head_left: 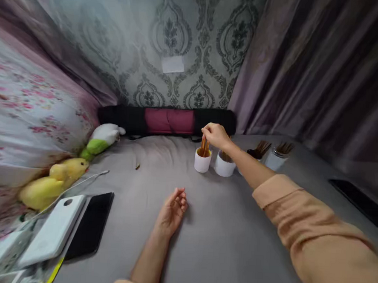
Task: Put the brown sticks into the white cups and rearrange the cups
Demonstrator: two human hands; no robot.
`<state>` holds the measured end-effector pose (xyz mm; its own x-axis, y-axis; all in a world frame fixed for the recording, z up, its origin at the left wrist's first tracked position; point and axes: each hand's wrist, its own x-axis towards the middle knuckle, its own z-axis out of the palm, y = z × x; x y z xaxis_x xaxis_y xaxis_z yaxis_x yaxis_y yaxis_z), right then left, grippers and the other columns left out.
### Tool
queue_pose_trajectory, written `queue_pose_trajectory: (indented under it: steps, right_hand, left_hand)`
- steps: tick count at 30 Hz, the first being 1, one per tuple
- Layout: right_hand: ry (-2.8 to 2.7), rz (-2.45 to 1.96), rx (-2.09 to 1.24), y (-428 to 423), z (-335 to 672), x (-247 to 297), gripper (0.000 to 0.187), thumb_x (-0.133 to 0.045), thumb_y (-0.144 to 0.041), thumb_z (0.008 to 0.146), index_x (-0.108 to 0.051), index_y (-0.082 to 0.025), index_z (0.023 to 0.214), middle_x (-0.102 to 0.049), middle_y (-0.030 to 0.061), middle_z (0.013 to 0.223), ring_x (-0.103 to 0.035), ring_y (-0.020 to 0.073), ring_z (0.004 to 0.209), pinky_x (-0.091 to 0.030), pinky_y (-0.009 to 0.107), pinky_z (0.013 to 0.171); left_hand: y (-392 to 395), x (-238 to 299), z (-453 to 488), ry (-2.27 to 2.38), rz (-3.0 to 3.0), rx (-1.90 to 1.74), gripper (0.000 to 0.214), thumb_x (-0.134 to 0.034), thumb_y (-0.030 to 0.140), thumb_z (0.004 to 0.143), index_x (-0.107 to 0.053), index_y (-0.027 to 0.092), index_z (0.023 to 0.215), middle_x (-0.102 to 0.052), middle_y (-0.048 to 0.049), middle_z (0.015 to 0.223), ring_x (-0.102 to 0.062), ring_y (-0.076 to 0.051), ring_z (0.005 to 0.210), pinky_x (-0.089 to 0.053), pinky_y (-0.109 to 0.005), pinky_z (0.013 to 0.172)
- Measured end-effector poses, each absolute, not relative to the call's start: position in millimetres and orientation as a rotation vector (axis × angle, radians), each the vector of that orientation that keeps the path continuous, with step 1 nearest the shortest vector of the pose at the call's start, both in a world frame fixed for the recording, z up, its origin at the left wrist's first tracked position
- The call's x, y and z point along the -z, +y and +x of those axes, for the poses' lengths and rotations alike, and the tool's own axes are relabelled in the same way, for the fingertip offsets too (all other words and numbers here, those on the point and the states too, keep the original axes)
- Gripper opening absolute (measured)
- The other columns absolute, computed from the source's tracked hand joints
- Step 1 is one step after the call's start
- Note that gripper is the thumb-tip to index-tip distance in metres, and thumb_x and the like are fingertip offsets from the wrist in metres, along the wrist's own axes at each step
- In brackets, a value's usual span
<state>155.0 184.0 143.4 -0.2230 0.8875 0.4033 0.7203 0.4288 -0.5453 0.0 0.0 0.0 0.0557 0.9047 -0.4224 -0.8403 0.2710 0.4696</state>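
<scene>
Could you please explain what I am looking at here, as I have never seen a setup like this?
There is no machine: a head-worn camera looks forward and down at one person's bare hands. The right hand has its fingers at the tops of some orange sticks standing in a white cup; how firmly they grip is hard to tell. The left hand, loosely curled, shows nothing in it. On the grey cloth there are also a second white cup, a flat black device and a yellow toy, with a dark roll by the wall.
</scene>
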Motion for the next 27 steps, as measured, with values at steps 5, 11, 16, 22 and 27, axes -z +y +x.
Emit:
queue_pose_trajectory:
  steps: [5, 11, 16, 22, 27]
  right_hand:
    - [-2.052, -1.436, -0.352, 191.1, 150.4, -133.5, 0.02, -0.051, -0.019, 0.083, -0.067, -0.013, 0.074, -0.071, 0.0045, 0.069, -0.064, 0.0124, 0.067, -0.044, 0.019, 0.067]
    - [-2.036, -1.541, -0.395, 199.7, 150.5, -127.0, 0.022, -0.051, -0.02, 0.083, -0.068, -0.013, 0.072, -0.071, 0.0047, 0.068, -0.064, 0.0119, 0.061, -0.046, 0.019, 0.063]
    - [-2.002, -1.538, -0.397, 203.4, 151.2, -126.4, 0.02, -0.052, -0.02, 0.083, -0.069, -0.014, 0.074, -0.071, 0.0043, 0.068, -0.064, 0.0111, 0.057, -0.047, 0.02, 0.062]
    - [-1.875, -1.403, -0.47, 203.1, 159.8, -128.6, 0.017, -0.051, -0.017, 0.082, -0.068, -0.013, 0.08, -0.07, 0.0029, 0.067, -0.055, 0.0073, 0.041, -0.045, 0.018, 0.05]
    - [-1.704, -1.307, -0.57, 187.8, 173.1, -122.3, 0.018, -0.051, -0.024, 0.082, -0.065, -0.013, 0.079, -0.07, 0.0039, 0.068, -0.049, 0.0055, 0.036, -0.04, 0.018, 0.041]
  left_hand:
    - [-0.6, -0.8, 1.2, 0.732, 0.107, -1.32, 0.018, -0.049, 0.02, 0.089, -0.062, 0.008, 0.086, -0.058, -0.0026, 0.07, -0.052, -0.005, 0.054, -0.043, -0.016, 0.049]
    - [0.0, 1.2, 0.9, 0.72, 0.128, -1.328, 0.015, -0.054, 0.02, 0.086, -0.063, 0.008, 0.086, -0.059, -0.0026, 0.071, -0.052, -0.005, 0.053, -0.041, -0.016, 0.047]
    - [0.0, 2.1, 0.3, 0.716, 0.128, -1.326, 0.014, -0.056, 0.02, 0.085, -0.063, 0.008, 0.086, -0.059, -0.0023, 0.071, -0.051, -0.005, 0.053, -0.042, -0.016, 0.048]
    - [0.2, 1.7, 0.3, 0.72, 0.127, -1.323, 0.013, -0.057, 0.019, 0.084, -0.063, 0.009, 0.086, -0.059, -0.0022, 0.071, -0.052, -0.005, 0.053, -0.042, -0.016, 0.047]
    - [-0.3, 2.7, 0.4, 0.718, 0.133, -1.326, 0.012, -0.059, 0.019, 0.083, -0.063, 0.009, 0.086, -0.059, -0.0022, 0.071, -0.051, -0.005, 0.054, -0.041, -0.016, 0.047]
